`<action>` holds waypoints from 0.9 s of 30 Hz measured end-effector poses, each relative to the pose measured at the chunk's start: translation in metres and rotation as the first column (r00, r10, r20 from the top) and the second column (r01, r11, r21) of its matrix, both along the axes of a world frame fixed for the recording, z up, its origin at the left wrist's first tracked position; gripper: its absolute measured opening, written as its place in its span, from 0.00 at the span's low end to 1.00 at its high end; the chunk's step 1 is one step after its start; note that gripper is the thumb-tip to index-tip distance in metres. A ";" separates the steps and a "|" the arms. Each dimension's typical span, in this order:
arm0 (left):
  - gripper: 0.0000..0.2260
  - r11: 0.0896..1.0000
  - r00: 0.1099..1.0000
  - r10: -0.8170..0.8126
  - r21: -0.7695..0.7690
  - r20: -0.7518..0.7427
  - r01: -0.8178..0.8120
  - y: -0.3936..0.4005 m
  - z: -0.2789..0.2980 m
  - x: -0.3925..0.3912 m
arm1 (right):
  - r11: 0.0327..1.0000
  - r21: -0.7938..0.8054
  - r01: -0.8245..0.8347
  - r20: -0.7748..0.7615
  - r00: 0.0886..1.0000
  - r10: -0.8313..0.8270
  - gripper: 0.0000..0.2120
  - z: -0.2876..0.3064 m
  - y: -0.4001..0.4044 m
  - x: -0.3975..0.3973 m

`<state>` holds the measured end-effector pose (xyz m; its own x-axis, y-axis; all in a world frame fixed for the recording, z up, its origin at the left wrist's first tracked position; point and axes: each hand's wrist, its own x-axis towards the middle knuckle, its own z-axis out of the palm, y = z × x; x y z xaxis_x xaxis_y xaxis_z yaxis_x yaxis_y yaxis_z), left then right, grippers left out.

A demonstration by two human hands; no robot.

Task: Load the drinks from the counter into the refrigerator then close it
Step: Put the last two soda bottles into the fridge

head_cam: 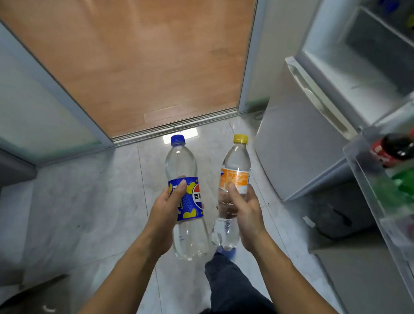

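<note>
Both bottles (pixel 187 199) upright, caps away

My left hand (pixel 167 204) covers part of the blue bottle's label (pixel 191 199), so I can't read it whole. The green bottle (pixel 413 183) in the fridge door shelf (pixel 359 164) is blurred, and the cola bottle (pixel 393 148) runs off the right edge, I think.
</note>
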<state>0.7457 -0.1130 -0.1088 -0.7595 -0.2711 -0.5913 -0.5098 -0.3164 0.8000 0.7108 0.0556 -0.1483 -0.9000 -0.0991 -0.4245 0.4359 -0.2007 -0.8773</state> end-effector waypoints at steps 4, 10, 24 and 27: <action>0.21 1.000 1.000 -0.007 -0.026 -0.024 0.007 -0.007 0.006 -0.073 | 1.000 -0.005 -0.008 0.000 1.000 0.008 0.22 0.003 -0.006 -0.073; 0.18 0.995 0.993 -0.102 0.002 -0.067 0.103 0.001 0.011 -0.174 | 0.994 0.021 0.106 -0.017 0.994 -0.105 0.18 0.006 0.003 -0.160; 0.15 0.861 0.863 -0.501 0.064 -0.056 0.504 0.005 -0.005 -0.403 | 0.823 0.115 0.556 -0.010 0.829 -0.559 0.22 0.014 0.006 -0.300; 0.14 0.800 0.802 -0.588 0.071 -0.106 0.596 0.008 -0.002 -0.443 | 0.767 0.135 0.627 -0.045 0.777 -0.627 0.19 0.025 0.006 -0.320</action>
<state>0.3026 -0.1049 -0.1104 -0.7961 0.3009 -0.5251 -0.5629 -0.0498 0.8250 0.3908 0.0618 -0.1230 -0.7405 0.5450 -0.3933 0.2571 -0.3109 -0.9150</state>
